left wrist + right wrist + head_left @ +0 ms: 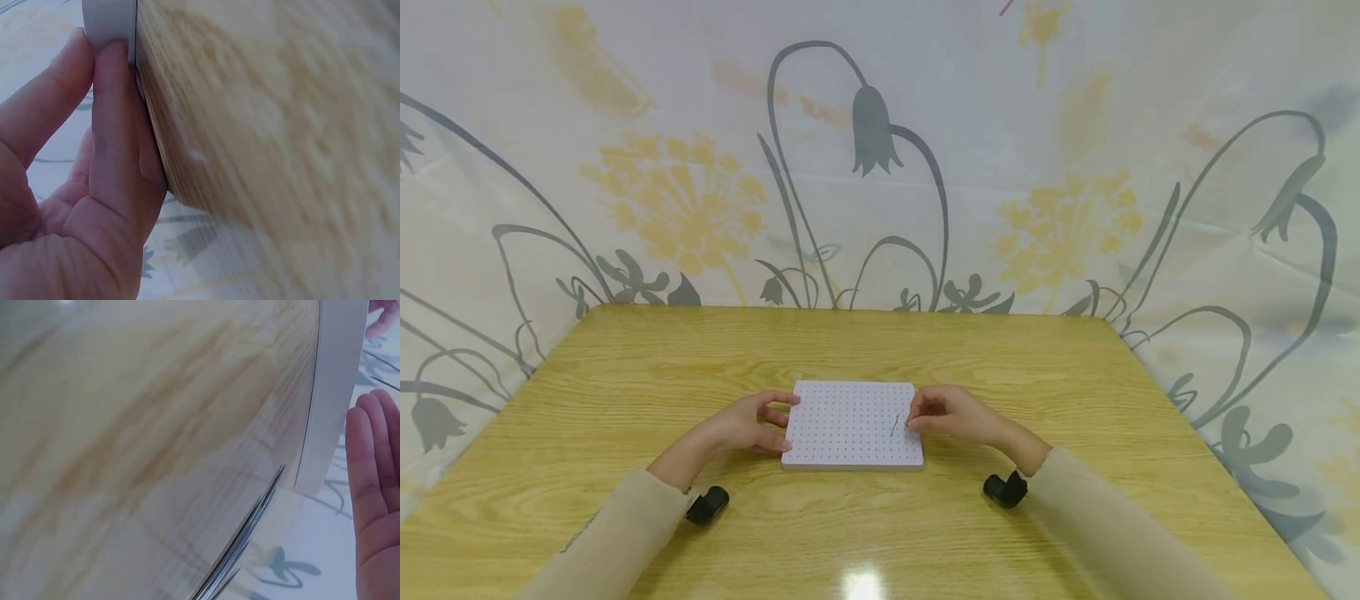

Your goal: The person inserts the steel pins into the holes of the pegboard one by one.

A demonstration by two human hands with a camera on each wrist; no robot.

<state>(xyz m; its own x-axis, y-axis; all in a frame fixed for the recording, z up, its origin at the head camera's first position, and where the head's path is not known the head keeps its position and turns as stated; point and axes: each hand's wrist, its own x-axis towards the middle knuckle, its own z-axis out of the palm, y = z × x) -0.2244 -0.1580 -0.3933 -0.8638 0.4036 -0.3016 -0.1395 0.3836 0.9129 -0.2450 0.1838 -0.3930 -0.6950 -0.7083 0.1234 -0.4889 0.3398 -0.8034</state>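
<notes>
A white pegboard (850,425) with rows of small holes lies flat on the table. My left hand (752,423) holds it by the left side, thumb near the front corner and index finger near the back one. In the left wrist view, thumb and finger press on the board's edge (109,22). At the board's right side my right hand (951,414) pinches a tiny thin pin (908,419) between thumb and index finger, mostly hidden by the fingertips. Just left of them, a thin dark pin (895,424) shows against the board.
Several slim metal pins (240,537) lie bunched on the table past the board's end in the right wrist view. The wood-grain table (850,533) stretches around the board, and a flower-printed cloth (985,100) hangs behind it. Black wrist cameras (707,505) sit under both sleeves.
</notes>
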